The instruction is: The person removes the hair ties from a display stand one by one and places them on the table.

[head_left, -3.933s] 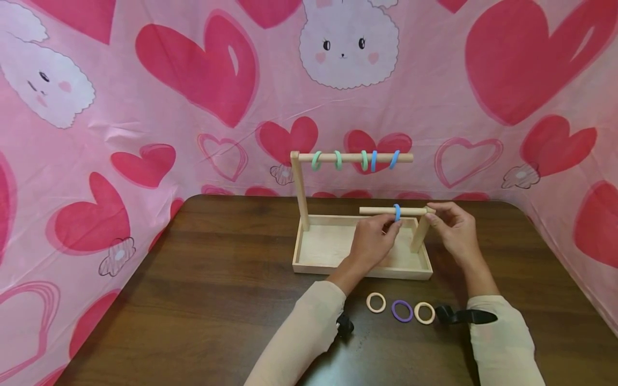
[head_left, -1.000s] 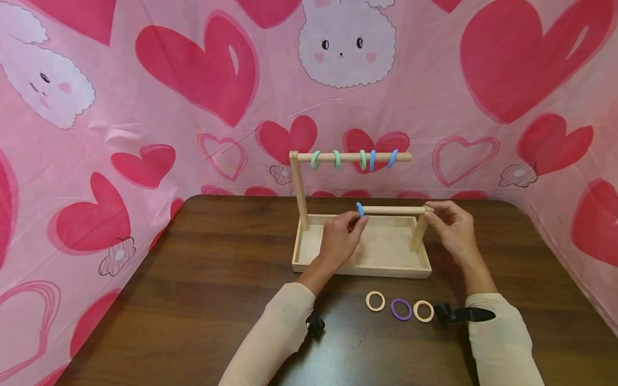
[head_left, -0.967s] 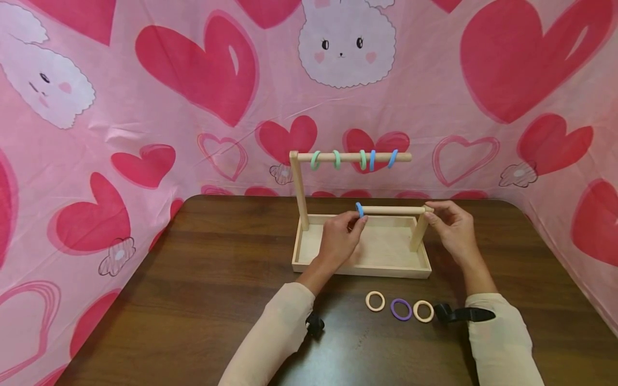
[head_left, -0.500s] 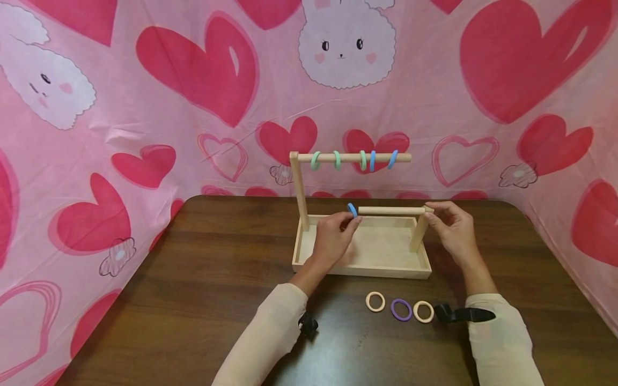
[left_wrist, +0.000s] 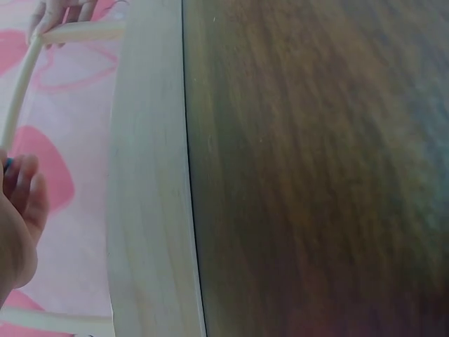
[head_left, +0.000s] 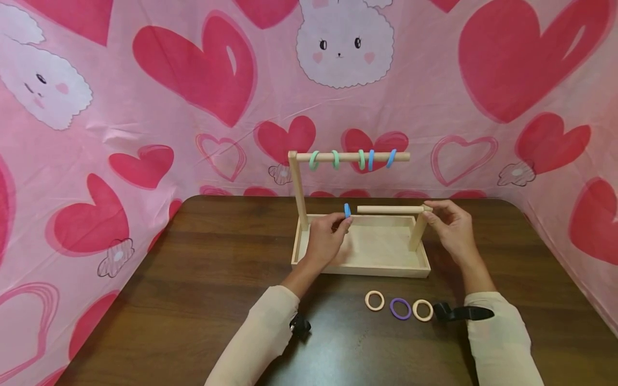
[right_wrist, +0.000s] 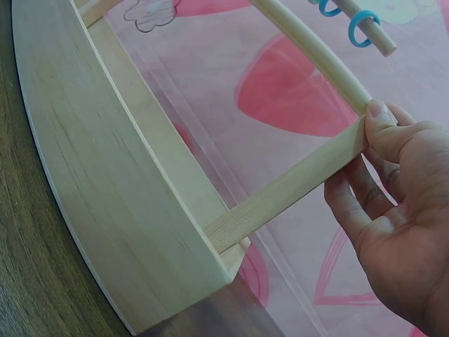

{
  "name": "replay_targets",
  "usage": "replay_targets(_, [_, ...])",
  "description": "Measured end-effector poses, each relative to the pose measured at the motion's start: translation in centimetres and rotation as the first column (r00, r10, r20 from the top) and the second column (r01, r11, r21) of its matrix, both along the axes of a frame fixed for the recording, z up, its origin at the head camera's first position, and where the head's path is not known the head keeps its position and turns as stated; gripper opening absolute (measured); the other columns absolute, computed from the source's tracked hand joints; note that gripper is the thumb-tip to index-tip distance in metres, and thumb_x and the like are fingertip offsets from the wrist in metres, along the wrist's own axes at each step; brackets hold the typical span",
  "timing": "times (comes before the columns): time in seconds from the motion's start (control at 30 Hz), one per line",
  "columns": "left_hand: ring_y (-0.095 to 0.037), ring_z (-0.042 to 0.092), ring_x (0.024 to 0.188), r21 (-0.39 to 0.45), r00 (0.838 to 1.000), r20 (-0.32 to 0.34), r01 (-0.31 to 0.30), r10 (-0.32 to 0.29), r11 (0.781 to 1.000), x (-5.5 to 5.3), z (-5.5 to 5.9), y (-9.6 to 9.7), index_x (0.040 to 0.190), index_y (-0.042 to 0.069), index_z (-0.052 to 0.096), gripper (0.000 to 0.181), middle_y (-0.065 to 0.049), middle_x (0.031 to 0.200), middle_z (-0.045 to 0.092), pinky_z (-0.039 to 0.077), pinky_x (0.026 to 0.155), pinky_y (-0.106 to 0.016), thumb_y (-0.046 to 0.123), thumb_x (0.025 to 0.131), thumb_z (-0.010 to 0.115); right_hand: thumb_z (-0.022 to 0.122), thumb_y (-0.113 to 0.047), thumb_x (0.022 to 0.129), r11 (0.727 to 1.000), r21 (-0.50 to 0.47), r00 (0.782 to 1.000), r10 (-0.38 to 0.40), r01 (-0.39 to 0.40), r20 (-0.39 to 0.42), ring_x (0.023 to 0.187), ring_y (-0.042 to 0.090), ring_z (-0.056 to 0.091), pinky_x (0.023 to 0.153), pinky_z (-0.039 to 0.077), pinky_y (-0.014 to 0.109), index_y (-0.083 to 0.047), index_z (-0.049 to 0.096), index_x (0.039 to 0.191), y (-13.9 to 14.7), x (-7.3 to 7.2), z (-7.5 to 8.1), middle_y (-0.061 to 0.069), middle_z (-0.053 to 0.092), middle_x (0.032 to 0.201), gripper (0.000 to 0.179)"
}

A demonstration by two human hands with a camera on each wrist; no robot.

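In the head view my left hand pinches a blue ring between thumb and fingers. The ring is seen nearly edge-on, a little left of the free end of the lower wooden rod and apart from it. My right hand grips the top of the short post where that rod joins it; the right wrist view shows thumb and fingers around this corner. Both posts rise from a shallow wooden tray. On the upper rod hang three green rings and two blue rings.
On the dark wooden table, in front of the tray, lie a beige ring, a purple ring and a second beige ring. Behind the table hangs a pink cloth with hearts.
My left hand has drawn the blue ring leftward along the lower rod, off its free end and slightly farther left. My right hand has kept its grip on the post.
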State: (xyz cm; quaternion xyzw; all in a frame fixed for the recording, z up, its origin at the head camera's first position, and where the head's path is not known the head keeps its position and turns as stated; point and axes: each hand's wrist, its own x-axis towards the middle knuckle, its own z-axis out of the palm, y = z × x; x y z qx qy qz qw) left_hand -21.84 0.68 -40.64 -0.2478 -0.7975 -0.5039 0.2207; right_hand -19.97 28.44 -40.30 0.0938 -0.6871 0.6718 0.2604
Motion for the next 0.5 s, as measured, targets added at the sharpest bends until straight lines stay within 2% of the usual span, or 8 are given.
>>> replay_targets(0.17, [-0.028, 0.075, 0.071, 0.043, 0.995, 0.093, 0.037, -0.041, 0.998, 0.2, 0.2, -0.5, 0.1, -0.007, 0.074, 0.018, -0.019, 0.084, 0.077, 0.056, 0.065, -0.018, 0.009, 0.097, 0.067, 0.064, 0.016, 0.089, 1.0, -0.008, 1.0, 0.006, -0.006, 0.002, 0.077, -0.005, 0.061, 0.069, 0.048, 0.008, -0.013, 0.078, 0.1, 0.0, 0.0, 0.0, -0.018, 0.072, 0.083, 0.035])
replay_targets(0.27, [-0.032, 0.075, 0.074, 0.072, 0.982, 0.174, 0.064, -0.076, 0.995, 0.4, 0.4, -0.7, 0.102, -0.008, 0.073, 0.019, -0.022, 0.087, 0.077, 0.056, 0.066, -0.017, 0.009, 0.098, 0.065, 0.064, 0.017, 0.089, 1.0, -0.005, 1.0, -0.003, 0.003, 0.003, 0.076, -0.004, 0.06, 0.067, 0.048, 0.008, -0.014, 0.078, 0.099, 0.0, 0.0, 0.0, -0.018, 0.071, 0.081, 0.035])
replay_targets(0.37, [-0.029, 0.074, 0.075, 0.12, 0.959, 0.26, 0.086, -0.115, 0.989, 0.5, 0.6, -1.0, 0.104, -0.009, 0.072, 0.02, -0.026, 0.088, 0.075, 0.057, 0.067, -0.02, 0.01, 0.099, 0.064, 0.064, 0.017, 0.088, 1.0, 0.002, 1.0, -0.016, 0.016, 0.002, 0.074, -0.004, 0.059, 0.066, 0.047, 0.009, -0.013, 0.078, 0.099, 0.0, 0.0, 0.0, -0.017, 0.069, 0.079, 0.035])
replay_targets(0.5, [-0.011, 0.069, 0.07, 0.214, 0.908, 0.38, 0.102, -0.179, 0.972, 0.7, 0.7, -1.4, 0.105, -0.01, 0.071, 0.021, -0.031, 0.09, 0.072, 0.062, 0.073, -0.031, 0.009, 0.1, 0.063, 0.064, 0.017, 0.089, 1.0, 0.008, 1.0, -0.02, 0.02, 0.002, 0.074, -0.004, 0.059, 0.067, 0.047, 0.008, -0.013, 0.078, 0.099, 0.0, 0.0, 0.1, -0.018, 0.07, 0.08, 0.035])
